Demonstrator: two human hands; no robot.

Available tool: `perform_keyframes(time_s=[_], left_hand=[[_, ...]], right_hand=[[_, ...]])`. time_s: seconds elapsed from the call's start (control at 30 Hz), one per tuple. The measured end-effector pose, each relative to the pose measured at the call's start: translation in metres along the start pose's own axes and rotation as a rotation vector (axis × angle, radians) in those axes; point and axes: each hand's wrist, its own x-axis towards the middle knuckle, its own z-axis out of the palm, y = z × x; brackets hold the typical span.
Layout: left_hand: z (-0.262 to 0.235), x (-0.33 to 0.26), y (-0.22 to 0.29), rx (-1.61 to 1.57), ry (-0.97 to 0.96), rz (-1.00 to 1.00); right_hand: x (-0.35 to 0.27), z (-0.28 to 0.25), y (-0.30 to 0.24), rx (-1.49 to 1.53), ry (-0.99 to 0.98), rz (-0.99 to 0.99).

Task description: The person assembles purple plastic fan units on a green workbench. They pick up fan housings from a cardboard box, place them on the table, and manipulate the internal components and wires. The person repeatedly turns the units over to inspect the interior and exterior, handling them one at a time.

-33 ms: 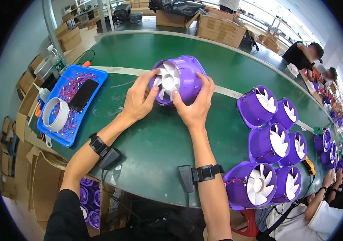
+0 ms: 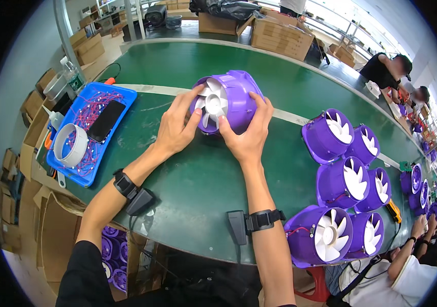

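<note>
Head view: your two hands hold a purple fan housing (image 2: 240, 100) over the middle of the green table (image 2: 193, 204), with its open end and white fan wheel (image 2: 213, 104) turned toward your left. Your left hand (image 2: 176, 127) grips the left edge of the rim, thumb and index finger set apart; you cannot tell here whether their tips press the blades. Your right hand (image 2: 249, 134) clasps the curved wall, thumb at the lower front of the rim and fingers around the far right side. This opposed hold probably steadies the round body and leaves the hub exposed. Whether the underside touches the table cannot be told.

To your right, six fan units (image 2: 331, 181) stand in two close columns, apparently grouped to keep the middle free. A yellow-and-black tool (image 2: 394, 211) lies just beyond them. To your left, a blue tray (image 2: 127, 97) contains thin wires (image 2: 93, 105), a black phone (image 2: 107, 121) and a white ring (image 2: 79, 147); its raised wall likely confines the loose wires. Note the black sensor box (image 2: 237, 227) strapped at your right wrist: its hanging cable could snag on the table's near edge
</note>
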Motion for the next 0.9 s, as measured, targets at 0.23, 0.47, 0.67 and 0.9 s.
perform_keyframes(time_s=[0.23,0.47,0.67,0.9], left_hand=[[0.005,-0.007,-0.014,-0.267,0.055,-0.068],[-0.002,-0.002,-0.002,-0.129,-0.014,-0.071],[0.003,-0.003,-0.01,0.051,0.038,0.063],[0.005,-0.008,-0.018,-0.29,0.011,-0.078]], right_hand=[[0.0,0.0,0.005,-0.008,0.021,-0.001],[0.0,0.0,0.004,-0.01,0.014,0.003],[0.0,0.001,-0.001,-0.042,0.0,-0.061],[0.0,-0.004,0.007,0.007,0.027,0.051]])
